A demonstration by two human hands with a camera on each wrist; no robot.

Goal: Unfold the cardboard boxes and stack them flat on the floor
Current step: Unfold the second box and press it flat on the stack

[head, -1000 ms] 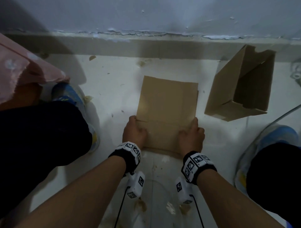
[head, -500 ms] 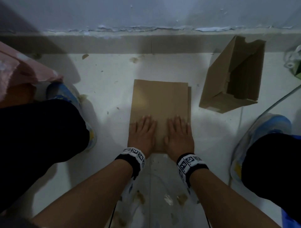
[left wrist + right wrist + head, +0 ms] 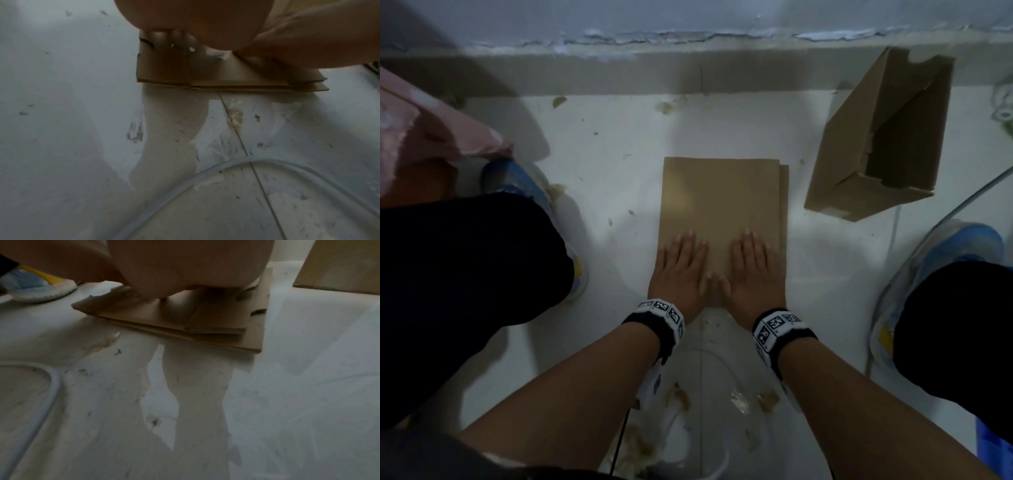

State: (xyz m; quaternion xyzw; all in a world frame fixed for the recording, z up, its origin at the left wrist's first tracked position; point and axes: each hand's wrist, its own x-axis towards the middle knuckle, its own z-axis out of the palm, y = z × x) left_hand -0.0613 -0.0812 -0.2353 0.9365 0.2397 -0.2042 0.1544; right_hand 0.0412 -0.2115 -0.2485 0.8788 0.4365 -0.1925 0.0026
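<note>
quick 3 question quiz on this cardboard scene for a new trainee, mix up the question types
1. True or false: both hands lie with straight fingers on the flattened cardboard.
2. Multiple choice: where is the box that is still unfolded? A) under the left hand B) on the floor to the right of the flattened cardboard C) on the person's lap
3. Fill in: in the right wrist view the flattened cardboard shows more than one ____ at its near edge.

Key
1. True; the right hand presses beside the left, neither has a grip on an edge.
2. B
3. layer
</note>
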